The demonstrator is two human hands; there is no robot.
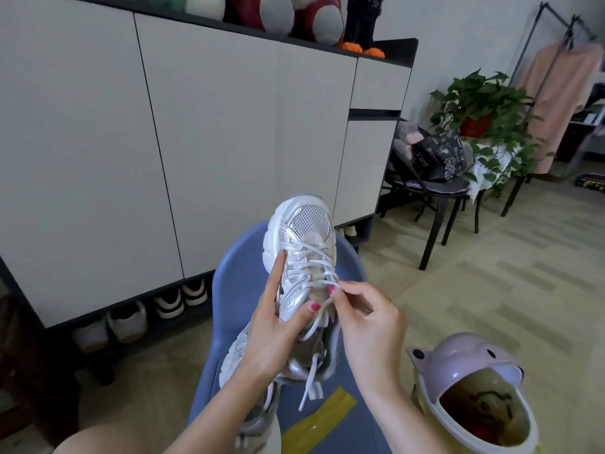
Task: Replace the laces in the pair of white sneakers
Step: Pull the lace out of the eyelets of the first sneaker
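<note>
A white sneaker [302,257] with silvery overlays, a mesh toe panel and a chunky white sole is held up over a blue chair [239,283], toe pointing away from the person. Its white lace [314,267] crosses the front in several rows, sitting loosely rather than pulled tight; one free end hangs down past the heel opening, its tip dangling above the seat.

The left hand [278,329] grips the sneaker from the side: the fingers lie along the outer sole edge with the forefinger stretched up toward the toe, and the thumb presses across the tongue area. The right hand [363,319] pinches a strand of the lace between thumb and forefinger near the upper eyelets, the other fingers curled in. The nails on both hands are painted red.

A second sneaker [258,417] of the same colouring lies on the chair below the left forearm, partly hidden by it. Beside it on the seat is a strip of yellow tape [319,421].

To the right stands a lilac animal-shaped bin [468,365] with a yellow liner. Behind the chair is a tall white cabinet [212,126] with shoes [154,306] lined up in the open gap beneath it. Further right a potted plant [484,109] stands near a dark chair [435,191] piled with bags.
</note>
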